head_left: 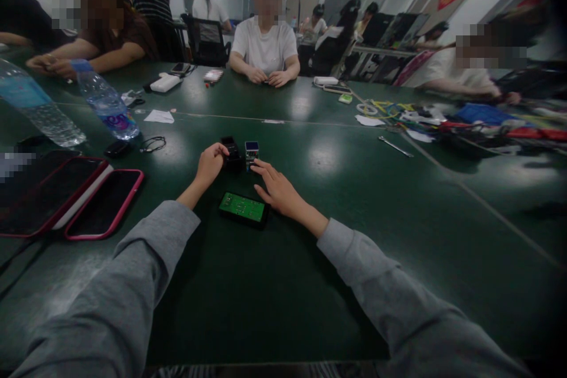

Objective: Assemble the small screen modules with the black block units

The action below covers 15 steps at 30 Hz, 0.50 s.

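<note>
Head view: we take as our landmark the green circuit board, seated in a black casing and lying face up on the tabletop. Beyond it, toward its left end, sits a black block; beyond its right end stands a small blue-topped module.

Of the hands, we find the left hand beyond and left of the board, fingers curled in, thumb and fingertips at the black block's near-left edge; we cannot tell whether it grips or merely touches. The right hand is loosely spread just right of the board, holding nothing that we can see, fingertips at the module's lower part; contact is unclear.

In our judgement, all three pieces are light and stiff. The board's exposed face looks delicate, so we advise holding the casing by its long edges. The module appears fragile and tippy: pinch its sides, sparing the blue top. The block's smooth sides may slip slightly.
</note>
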Each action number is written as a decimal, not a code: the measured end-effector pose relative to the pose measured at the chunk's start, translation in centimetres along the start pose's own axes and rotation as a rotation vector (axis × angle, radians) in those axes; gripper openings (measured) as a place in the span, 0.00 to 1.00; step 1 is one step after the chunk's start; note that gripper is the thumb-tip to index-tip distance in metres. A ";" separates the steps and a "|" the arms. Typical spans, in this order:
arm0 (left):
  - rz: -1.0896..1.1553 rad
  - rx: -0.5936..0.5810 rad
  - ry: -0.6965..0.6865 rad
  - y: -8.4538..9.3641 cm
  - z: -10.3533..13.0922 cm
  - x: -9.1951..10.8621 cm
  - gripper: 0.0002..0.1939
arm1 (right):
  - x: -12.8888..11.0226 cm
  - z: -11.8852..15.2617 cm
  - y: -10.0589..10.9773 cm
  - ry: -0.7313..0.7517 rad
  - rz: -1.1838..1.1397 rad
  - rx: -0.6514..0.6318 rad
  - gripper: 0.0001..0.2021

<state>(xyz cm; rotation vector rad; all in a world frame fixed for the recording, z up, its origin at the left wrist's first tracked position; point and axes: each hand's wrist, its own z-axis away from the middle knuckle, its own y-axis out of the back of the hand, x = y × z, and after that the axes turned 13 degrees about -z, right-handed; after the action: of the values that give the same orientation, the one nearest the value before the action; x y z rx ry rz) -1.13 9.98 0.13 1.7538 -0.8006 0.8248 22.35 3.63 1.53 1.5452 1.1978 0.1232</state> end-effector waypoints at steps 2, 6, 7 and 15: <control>0.005 -0.006 -0.001 0.0 0.0 -0.1 0.12 | 0.1 0.0 0.0 0.000 -0.009 0.001 0.25; -0.001 -0.009 -0.002 0.0 0.0 0.0 0.12 | 0.3 0.0 -0.1 0.001 -0.020 0.002 0.26; -0.008 -0.008 -0.002 0.0 0.1 0.0 0.11 | 0.3 0.0 -0.1 0.002 -0.022 0.001 0.26; -0.030 -0.018 -0.003 0.1 0.1 0.1 0.11 | 0.1 0.0 0.0 -0.007 -0.023 -0.010 0.25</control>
<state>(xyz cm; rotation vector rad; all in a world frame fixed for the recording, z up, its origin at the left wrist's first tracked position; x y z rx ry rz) -1.12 9.80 0.22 1.7477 -0.7800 0.7933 22.41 3.75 1.47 1.5212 1.2079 0.1083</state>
